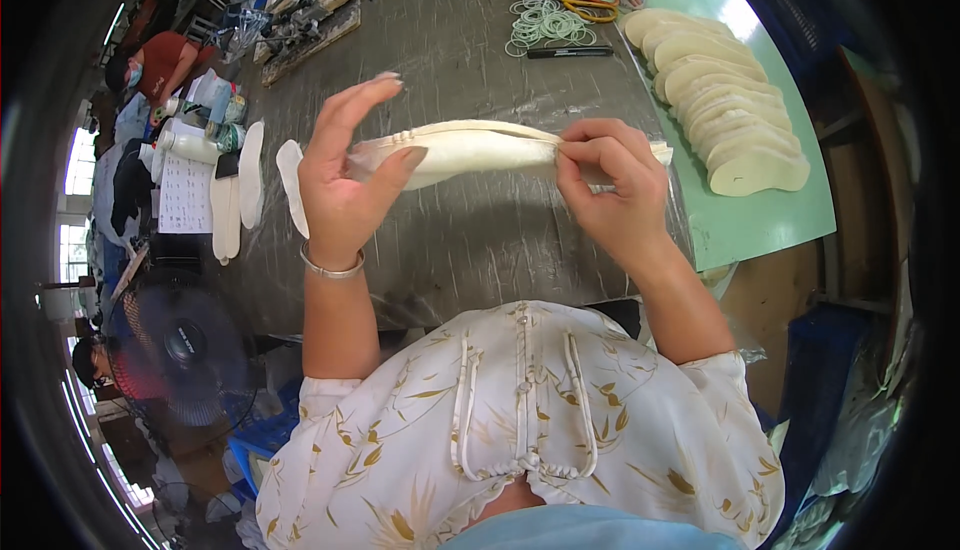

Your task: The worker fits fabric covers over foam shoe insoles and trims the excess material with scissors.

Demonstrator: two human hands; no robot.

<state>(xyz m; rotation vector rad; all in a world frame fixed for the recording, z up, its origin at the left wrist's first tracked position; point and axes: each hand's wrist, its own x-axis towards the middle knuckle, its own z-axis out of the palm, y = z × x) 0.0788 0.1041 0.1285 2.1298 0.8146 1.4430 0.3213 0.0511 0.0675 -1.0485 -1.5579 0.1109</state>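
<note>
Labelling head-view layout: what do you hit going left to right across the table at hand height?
Flat white insole pieces → left hand → white insole held between both hands → right hand → row of stacked cream insoles on the green mat.

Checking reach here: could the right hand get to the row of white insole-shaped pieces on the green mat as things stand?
Probably yes: the row of white pieces lies just beyond the right hand with nothing between, but that hand is pinching the held white piece.
</note>
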